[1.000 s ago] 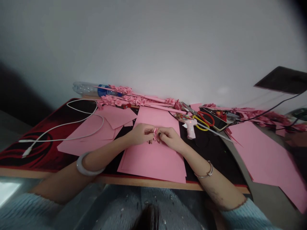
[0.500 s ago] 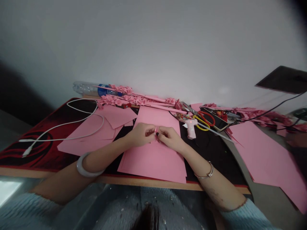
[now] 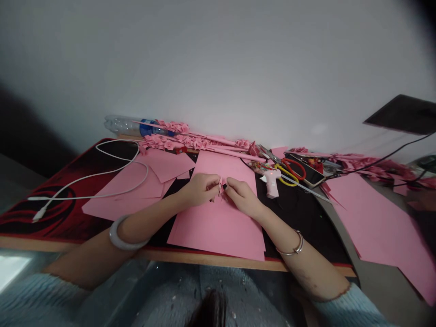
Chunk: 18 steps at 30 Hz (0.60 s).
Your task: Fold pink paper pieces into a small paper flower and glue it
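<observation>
1. Two bare hands meet over the middle of the desk, with a small folded paper (image 3: 222, 181) between their fingertips.
2. The left hand (image 3: 204, 189) has its thumb and fingers closed in a pinch on the left side of the folded paper.
3. The right hand (image 3: 240, 194) is pinched nearly closed at the paper's right side, its fingertips touching the edge; how firmly it grips, I cannot tell.
4. Below both hands lies a pink paper stack (image 3: 218, 231), reaching the near edge of the desk.
5. Right of the stack are a pale pink glue gun (image 3: 271, 184) and, just beyond it, scissors with red and yellow handles (image 3: 289, 171).
6. Left of the stack, a white cable (image 3: 91, 176) loops partly over loose pink sheets (image 3: 127, 190).
7. Along the far side, paper flowers (image 3: 195, 143) lie beside a clear bottle (image 3: 124, 125) with a blue label.
8. More pink sheets (image 3: 371, 218) lie at far right.
</observation>
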### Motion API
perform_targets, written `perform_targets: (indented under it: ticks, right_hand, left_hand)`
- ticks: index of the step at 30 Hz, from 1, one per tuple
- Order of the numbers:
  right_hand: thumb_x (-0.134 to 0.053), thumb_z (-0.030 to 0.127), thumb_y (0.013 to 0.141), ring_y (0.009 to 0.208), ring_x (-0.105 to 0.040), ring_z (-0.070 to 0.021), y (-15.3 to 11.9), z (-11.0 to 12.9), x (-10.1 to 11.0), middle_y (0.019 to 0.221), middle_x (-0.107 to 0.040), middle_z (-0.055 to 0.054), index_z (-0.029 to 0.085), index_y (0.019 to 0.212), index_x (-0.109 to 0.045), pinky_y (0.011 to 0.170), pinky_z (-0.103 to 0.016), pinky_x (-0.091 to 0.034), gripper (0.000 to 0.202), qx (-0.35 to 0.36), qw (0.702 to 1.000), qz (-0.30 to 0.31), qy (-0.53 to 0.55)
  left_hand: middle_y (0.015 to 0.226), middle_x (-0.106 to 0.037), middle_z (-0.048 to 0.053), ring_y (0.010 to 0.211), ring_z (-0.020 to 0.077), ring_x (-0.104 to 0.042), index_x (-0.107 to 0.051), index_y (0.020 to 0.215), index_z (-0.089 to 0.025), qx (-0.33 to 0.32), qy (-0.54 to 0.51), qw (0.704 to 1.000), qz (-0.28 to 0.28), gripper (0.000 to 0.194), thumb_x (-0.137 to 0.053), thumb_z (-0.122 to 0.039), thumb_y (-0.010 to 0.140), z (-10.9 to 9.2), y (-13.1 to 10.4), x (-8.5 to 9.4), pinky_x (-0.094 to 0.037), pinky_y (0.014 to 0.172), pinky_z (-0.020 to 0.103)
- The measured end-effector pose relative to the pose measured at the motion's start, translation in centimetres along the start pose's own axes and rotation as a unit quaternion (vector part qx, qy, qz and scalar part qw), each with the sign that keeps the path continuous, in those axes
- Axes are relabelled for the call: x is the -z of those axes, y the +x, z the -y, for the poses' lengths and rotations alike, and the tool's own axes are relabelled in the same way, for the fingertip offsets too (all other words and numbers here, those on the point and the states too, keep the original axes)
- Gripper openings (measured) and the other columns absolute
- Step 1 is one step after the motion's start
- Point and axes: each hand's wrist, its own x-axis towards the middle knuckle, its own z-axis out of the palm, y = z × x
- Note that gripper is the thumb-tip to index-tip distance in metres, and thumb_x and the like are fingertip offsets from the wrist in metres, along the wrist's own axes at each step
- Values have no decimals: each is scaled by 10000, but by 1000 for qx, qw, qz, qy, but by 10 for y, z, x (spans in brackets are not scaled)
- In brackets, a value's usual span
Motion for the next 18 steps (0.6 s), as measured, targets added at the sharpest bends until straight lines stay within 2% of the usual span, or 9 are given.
perform_targets:
  ticks: [5, 11, 18]
  right_hand:
    - [-347, 186, 839, 517, -375, -84, 0, 0, 3, 570, -435, 41, 171, 677, -423, 522, -211, -305, 180, -31, 996, 30, 76]
    - [-371, 152, 773, 464, -335, -77, 0, -6, 4, 536, -431, 40, 144, 716, -506, 468, -216, -263, 146, -49, 968, 88, 231]
    - [-462, 220, 752, 413, -324, -62, 1, -5, 4, 496, -435, 41, 129, 678, -527, 417, -212, -214, 134, -75, 943, 75, 316]
  left_hand:
    - [577, -545, -23, 495, 80, -541, -480, 713, -150, 13, -58, 998, 16, 152, -381, -184, 822, 0, 0, 1, -414, 510, 190]
    - [556, -529, -23, 428, 79, -519, -477, 737, -145, 61, -193, 975, 89, 183, -386, -267, 838, 4, 1, -1, -433, 435, 191]
    - [551, -519, -16, 433, 87, -527, -480, 729, -139, 96, -258, 953, 124, 220, -420, -323, 835, 1, 3, 3, -423, 430, 195]
